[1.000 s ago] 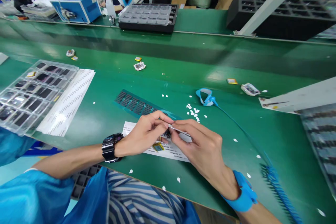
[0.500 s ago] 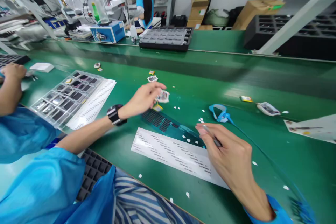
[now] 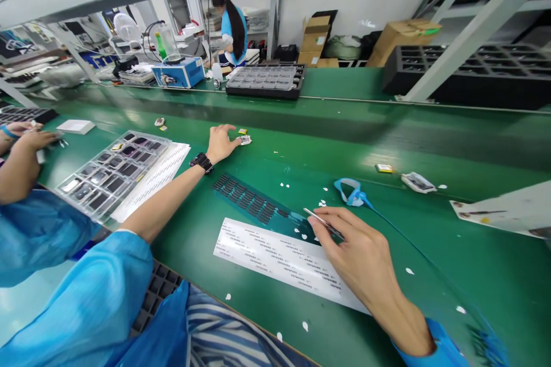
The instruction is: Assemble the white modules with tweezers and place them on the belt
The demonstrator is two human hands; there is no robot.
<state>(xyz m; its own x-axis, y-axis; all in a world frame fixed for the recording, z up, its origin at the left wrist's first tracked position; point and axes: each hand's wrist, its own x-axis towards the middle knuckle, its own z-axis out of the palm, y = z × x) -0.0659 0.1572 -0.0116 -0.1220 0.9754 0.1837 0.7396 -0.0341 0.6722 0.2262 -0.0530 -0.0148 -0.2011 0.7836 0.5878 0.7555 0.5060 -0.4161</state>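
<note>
Left hand: the left hand (image 3: 220, 144) is stretched out to the upper middle of the frame, forefinger and thumb apart, the thumb tip at the edge of a small white case (image 3: 245, 140); whether they touch, I cannot tell.
White case: the small white case lies on the green bench (image 3: 193, 252), with a small yellow battery (image 3: 243, 131) just above it in the frame.
Left wrist: a black watch (image 3: 201, 162).
Right hand: the right hand (image 3: 359, 252), right of centre, has thumb and fingers clamped on a thin metal tool (image 3: 313, 216), whose tip points to the upper left.
Under the tool: a dark sheet (image 3: 247, 199) of small black strips runs slantwise across the middle, white scraps (image 3: 303, 236) near its right end.
Paper: a white printed strip (image 3: 271, 261) lies in the lower middle, its right end beside the right hand.
Right side: a blue strap (image 3: 350, 192) with a cord, then a second battery (image 3: 384, 168) and a larger-looking white case (image 3: 418, 182).
Left side: a clear tray (image 3: 114, 175) of dark screens overlaps white sheets (image 3: 161, 175).
Co-worker: another person's hands (image 3: 38, 139) show at the left edge, near a white box (image 3: 76, 127).
</note>
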